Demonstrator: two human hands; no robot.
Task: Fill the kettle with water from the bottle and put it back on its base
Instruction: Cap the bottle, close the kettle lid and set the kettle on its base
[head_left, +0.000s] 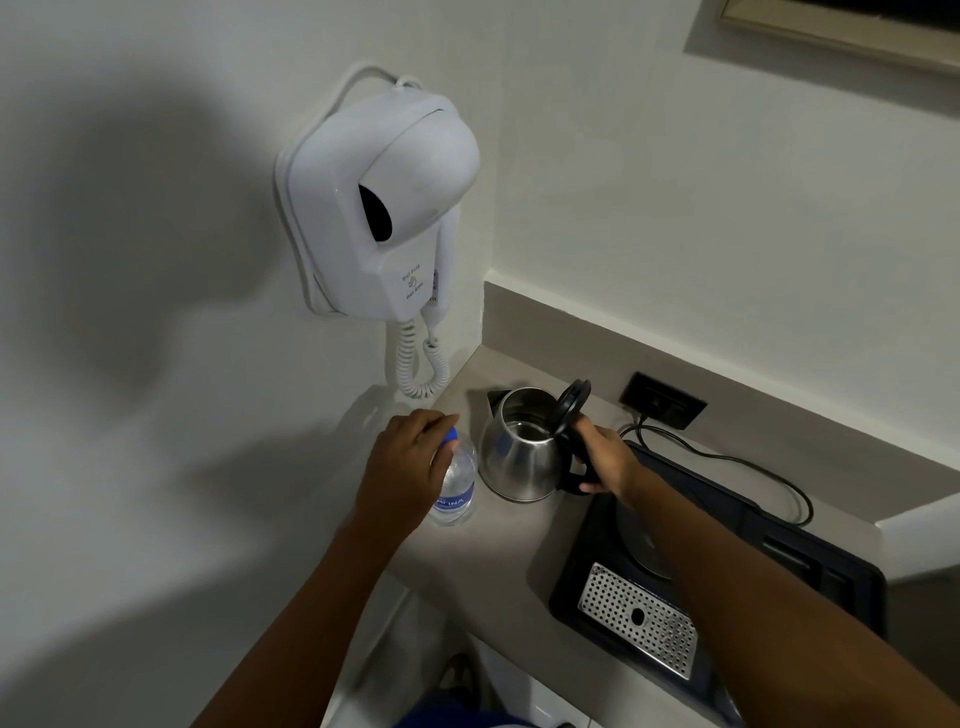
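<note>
A steel kettle (519, 457) stands on the grey counter with its black lid (570, 405) flipped up, the inside showing. My right hand (608, 457) grips its black handle. Left of it stands a clear water bottle (457, 486) with a blue cap and blue label. My left hand (408, 462) is closed over the cap and neck of the bottle. The round kettle base (636, 540) sits on a dark tray to the right, partly hidden by my right forearm.
A dark tray (779, 540) holds the base and a perforated metal drip plate (636, 618). A black cord (748, 462) runs to a wall socket (662, 400). A white wall hair dryer (384, 208) with a coiled cord hangs above the counter's left corner.
</note>
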